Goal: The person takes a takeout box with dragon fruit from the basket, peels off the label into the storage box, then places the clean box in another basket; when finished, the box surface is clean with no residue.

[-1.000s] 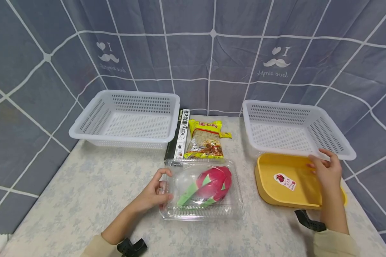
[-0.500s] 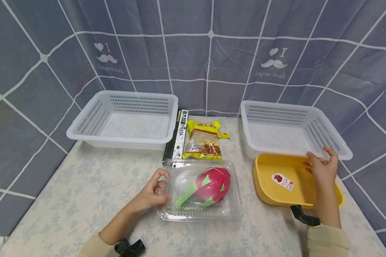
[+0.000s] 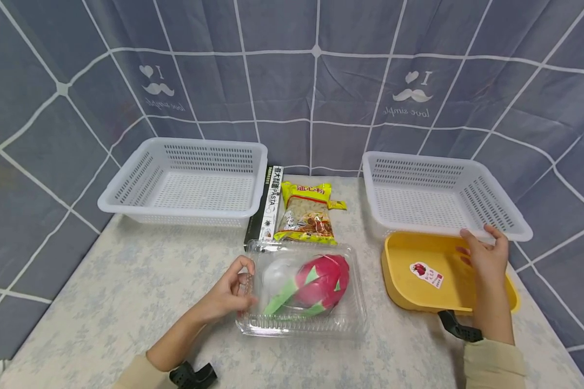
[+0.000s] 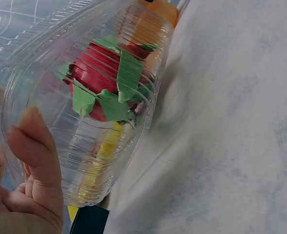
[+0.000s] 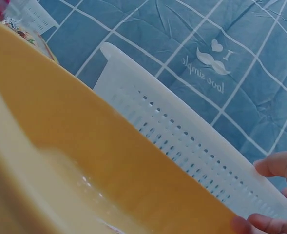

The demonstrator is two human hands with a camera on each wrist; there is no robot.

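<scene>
On the near part of the table lies a clear plastic clamshell box, seen also in the left wrist view. Through its plastic shows a pink dragon fruit with green tips, glossy like a model. My left hand grips the box by its left edge, thumb and fingers bent round it. To the right stands a yellow plastic tub with a strawberry-printed sticker on the inside. My right hand holds the tub's far rim. One finger reaches over the front rim of the white basket behind it.
Another white slotted basket stands at the back left. Between the baskets lie a black-and-white pasta box and a yellow bag of dry pasta. A blue-grey checked curtain hangs behind the table.
The whole view shifts slightly leftward. The clamshell's near left corner turns a little left with my left hand. My right hand stays at the tub's far rim.
</scene>
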